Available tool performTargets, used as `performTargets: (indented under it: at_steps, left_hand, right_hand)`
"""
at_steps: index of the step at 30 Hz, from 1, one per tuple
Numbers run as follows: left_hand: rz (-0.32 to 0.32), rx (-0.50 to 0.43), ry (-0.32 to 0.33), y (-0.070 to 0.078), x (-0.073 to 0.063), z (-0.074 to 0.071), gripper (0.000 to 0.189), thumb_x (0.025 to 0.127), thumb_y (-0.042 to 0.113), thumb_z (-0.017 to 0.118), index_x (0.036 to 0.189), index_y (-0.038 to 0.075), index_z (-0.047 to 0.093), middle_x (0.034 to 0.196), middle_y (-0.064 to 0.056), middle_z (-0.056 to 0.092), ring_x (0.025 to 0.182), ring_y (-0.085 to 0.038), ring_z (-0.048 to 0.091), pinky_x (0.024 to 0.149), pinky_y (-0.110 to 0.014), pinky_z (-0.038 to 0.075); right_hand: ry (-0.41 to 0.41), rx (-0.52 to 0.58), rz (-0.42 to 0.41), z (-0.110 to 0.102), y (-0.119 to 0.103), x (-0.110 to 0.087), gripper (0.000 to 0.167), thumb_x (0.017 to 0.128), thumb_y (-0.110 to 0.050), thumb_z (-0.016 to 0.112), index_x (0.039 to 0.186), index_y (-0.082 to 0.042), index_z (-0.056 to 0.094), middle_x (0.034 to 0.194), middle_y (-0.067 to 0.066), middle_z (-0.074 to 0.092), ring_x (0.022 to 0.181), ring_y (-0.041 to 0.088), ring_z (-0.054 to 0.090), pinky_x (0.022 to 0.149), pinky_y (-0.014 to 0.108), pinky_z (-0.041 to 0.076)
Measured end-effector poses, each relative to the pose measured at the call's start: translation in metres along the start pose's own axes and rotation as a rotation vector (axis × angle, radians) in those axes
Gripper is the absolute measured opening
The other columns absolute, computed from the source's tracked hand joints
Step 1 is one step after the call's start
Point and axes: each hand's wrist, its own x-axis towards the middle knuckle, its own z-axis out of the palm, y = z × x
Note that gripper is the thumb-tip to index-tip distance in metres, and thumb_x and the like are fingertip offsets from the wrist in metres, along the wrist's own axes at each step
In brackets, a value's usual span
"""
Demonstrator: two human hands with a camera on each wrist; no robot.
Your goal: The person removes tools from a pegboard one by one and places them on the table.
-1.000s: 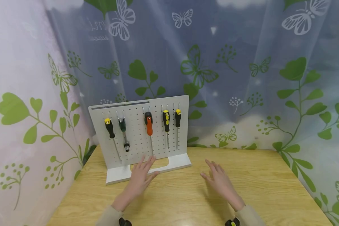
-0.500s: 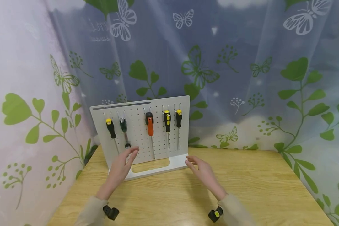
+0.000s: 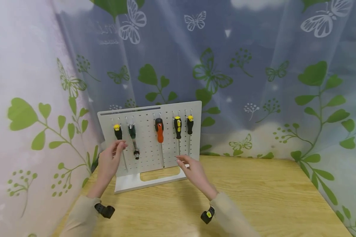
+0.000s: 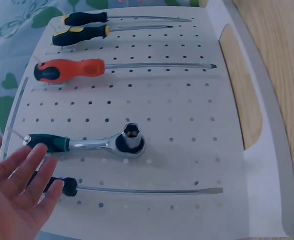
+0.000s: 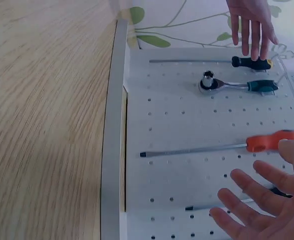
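A white pegboard (image 3: 146, 131) carries several hanging tools. My left hand (image 3: 108, 161) is beside the leftmost black screwdriver with a yellow end (image 3: 118, 134), its fingers extended in front of the handle in the left wrist view; contact cannot be made out. Right of that hangs a ratchet wrench (image 4: 131, 142) with a green handle and a socket. In the middle is an orange-and-black screwdriver (image 3: 160, 131). Farther right hang two black-and-yellow screwdrivers, one thicker (image 3: 178, 128), one slimmer (image 3: 190, 125). My right hand (image 3: 197, 174), fingers spread and holding nothing, hovers before the board's lower right.
The board stands on a white base (image 3: 127, 184) with a cut-out, on a wood-grain table (image 3: 255, 191). Behind and to the left hangs a curtain (image 3: 240, 82) printed with leaves and butterflies. Each wrist wears a strapped black camera.
My left hand has moved left and up to the leftmost screwdriver. My right hand has come left from over the table to the board's lower right. The tools hang as before.
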Motion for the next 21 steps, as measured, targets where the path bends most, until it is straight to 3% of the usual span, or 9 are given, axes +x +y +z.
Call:
performTargets:
  at_steps: [4,10,14,21]
  left_hand:
    - [-0.076,0.001,0.072,-0.003,0.008,-0.008,0.035,0.108,0.027,0.051,0.123,-0.002,0.064,0.116,-0.020,0.071,0.105,-0.039,0.069,0.090,-0.054,0.057]
    - [-0.157,-0.045,0.099,-0.012,0.017,-0.012,0.039,0.106,0.029,0.056,0.129,-0.003,0.059,0.126,-0.023,0.064,0.112,-0.039,0.065,0.096,-0.051,0.056]
    - [-0.204,-0.054,0.067,-0.018,0.024,-0.010,0.041,0.104,0.028,0.060,0.131,-0.002,0.057,0.129,-0.021,0.064,0.115,-0.036,0.065,0.093,-0.034,0.056]
    - [-0.282,-0.107,0.000,-0.025,0.031,-0.002,0.044,0.102,0.022,0.063,0.135,-0.005,0.051,0.131,-0.025,0.060,0.120,-0.037,0.061,0.092,-0.025,0.055]
  right_hand:
    - [-0.019,0.015,-0.055,0.013,-0.008,0.008,0.034,0.106,-0.026,0.055,0.133,-0.007,0.064,0.123,0.008,0.071,0.108,0.025,0.068,0.084,0.040,0.061]
    - [-0.059,0.037,-0.066,0.030,-0.017,0.017,0.033,0.107,-0.027,0.054,0.132,-0.009,0.064,0.124,0.008,0.070,0.108,0.024,0.067,0.086,0.037,0.061]
    - [-0.070,0.037,-0.065,0.039,-0.021,0.022,0.033,0.107,-0.028,0.053,0.131,-0.008,0.064,0.124,0.007,0.070,0.108,0.023,0.067,0.085,0.034,0.060]
    - [-0.093,0.067,-0.062,0.054,-0.026,0.025,0.032,0.107,-0.025,0.054,0.132,-0.009,0.064,0.124,0.007,0.070,0.109,0.022,0.067,0.086,0.031,0.060]
